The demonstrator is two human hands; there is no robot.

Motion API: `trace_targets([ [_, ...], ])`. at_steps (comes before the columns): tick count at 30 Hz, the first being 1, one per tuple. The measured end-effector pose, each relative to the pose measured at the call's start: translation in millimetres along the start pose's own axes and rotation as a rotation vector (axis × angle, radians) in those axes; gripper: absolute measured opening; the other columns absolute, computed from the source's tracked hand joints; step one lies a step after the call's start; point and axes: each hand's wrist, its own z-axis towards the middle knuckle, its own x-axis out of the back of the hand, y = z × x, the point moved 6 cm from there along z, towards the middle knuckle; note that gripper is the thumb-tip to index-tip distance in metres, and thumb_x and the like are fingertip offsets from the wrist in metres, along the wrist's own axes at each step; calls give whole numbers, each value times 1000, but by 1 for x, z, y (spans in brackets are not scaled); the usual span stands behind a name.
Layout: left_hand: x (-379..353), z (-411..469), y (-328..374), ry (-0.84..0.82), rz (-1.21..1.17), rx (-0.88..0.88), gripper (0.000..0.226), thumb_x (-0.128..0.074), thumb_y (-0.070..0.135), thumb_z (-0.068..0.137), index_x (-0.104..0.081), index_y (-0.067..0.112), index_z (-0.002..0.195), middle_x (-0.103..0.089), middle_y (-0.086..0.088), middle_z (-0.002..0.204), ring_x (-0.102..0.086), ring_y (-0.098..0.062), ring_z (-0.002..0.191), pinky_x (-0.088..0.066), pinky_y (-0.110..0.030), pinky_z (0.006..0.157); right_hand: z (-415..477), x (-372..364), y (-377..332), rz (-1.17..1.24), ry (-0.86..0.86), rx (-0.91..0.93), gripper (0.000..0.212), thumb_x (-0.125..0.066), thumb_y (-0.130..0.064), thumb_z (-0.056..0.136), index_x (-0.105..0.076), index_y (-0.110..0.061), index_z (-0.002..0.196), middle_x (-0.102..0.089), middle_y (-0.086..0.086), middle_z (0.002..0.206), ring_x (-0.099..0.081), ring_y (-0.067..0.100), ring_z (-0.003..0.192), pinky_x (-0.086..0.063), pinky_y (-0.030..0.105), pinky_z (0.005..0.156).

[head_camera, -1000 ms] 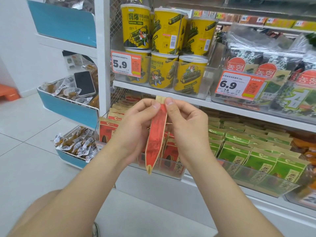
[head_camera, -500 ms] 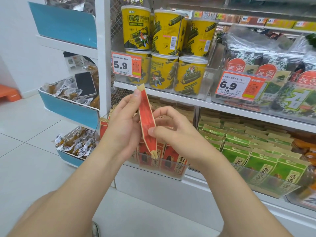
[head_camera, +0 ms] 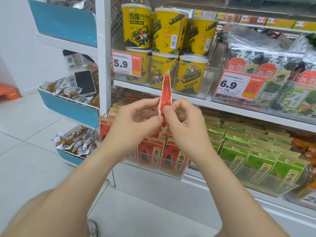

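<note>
Head view: fingers (head_camera: 166, 109) of left hand (head_camera: 135, 124) and right hand (head_camera: 186, 127) pinch the red packet (head_camera: 166, 89) (top edge free).

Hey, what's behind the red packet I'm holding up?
Behind the upper half of the red packet stand yellow tubs in a clear bin on the white shelf. Below that, your left hand and right hand cover most of the shelved red packs behind it.

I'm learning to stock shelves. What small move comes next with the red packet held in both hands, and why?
Probably turn the red packet face-forward and lower it into the clear bin: the left hand and right hand pinch it edge-on above that bin, where matching packets stand facing out.
</note>
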Motion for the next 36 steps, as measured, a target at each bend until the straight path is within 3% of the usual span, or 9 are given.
trace_targets([
  [4, 7, -1, 1, -22, -9, 25, 45, -65, -5, 100, -75, 24, 132, -82, -3, 116, -78, -22, 108, -67, -46, 88, -1, -5, 3, -65, -114, 9, 31, -64, -53, 102, -73, -26, 92, -80, -4, 85, -75, 36, 82, -62, 58, 80],
  [13, 11, -4, 0, -95, -16, 41, 53, -57, -14, 103, -66, 23, 141, -78, 10, 127, -75, -15, 119, -65, -36, 91, 2, -2, 1, -102, -71, 34, 29, -72, -46, 101, -80, -23, 85, -79, -2, 79, -76, 25, 76, -63, 54, 79],
  [18, 17, -4, 3, -76, 31, 28, 62, -57, -16, 102, -65, 30, 142, -74, 16, 133, -75, -13, 118, -66, -35, 87, 3, -6, 5, -71, -151, 25, 52, -55, -61, 106, -80, -21, 84, -77, 18, 85, -72, 46, 88, -59, 63, 85],
  [22, 19, -4, 2, -109, 47, 39, 68, -54, -15, 103, -59, 35, 149, -67, 15, 146, -73, -19, 122, -64, -52, 94, 0, 0, 4, -58, -88, -26, 29, -77, -44, 97, -81, -19, 82, -82, -1, 85, -76, 18, 74, -64, 46, 79],
  [25, 15, -5, -1, -106, -4, 90, 35, -58, 10, 110, -63, 25, 142, -73, 4, 137, -73, -27, 123, -62, -64, 92, -2, 2, 5, -105, -10, -53, 29, -90, -47, 82, -74, -23, 85, -80, -7, 85, -77, 10, 71, -65, 44, 74],
  [29, 16, -7, -1, -38, 58, 115, 28, -68, 28, 104, -55, 9, 121, -83, -2, 109, -81, -26, 100, -67, -44, 68, -6, -2, 4, -210, 17, -66, 79, -96, -62, 65, -46, -35, 120, -74, -11, 88, -73, 3, 76, -60, 30, 69],
  [32, 16, -8, -3, -32, 38, 145, 17, -64, 24, 106, -56, 11, 114, -83, -6, 104, -82, -26, 95, -66, -41, 71, -7, -5, 1, -232, -24, -37, 108, -97, -61, 62, -31, -38, 144, -70, -31, 85, -69, -5, 84, -53, 15, 71],
  [34, 18, -6, -4, -17, -10, 179, 12, -61, 23, 109, -58, 12, 113, -83, -8, 104, -82, -28, 94, -67, -42, 70, -3, -5, 3, -205, -62, -33, 95, -94, -59, 70, -42, -39, 147, -74, -28, 97, -71, -2, 91, -58, 27, 81],
  [36, 21, -4, -6, -10, -54, 211, 11, -59, 21, 109, -60, 11, 113, -83, -12, 105, -81, -32, 96, -68, -48, 77, 1, -1, 4, -123, -58, -62, 59, -86, -51, 87, -59, -38, 137, -75, -16, 106, -73, 7, 95, -64, 38, 81],
])
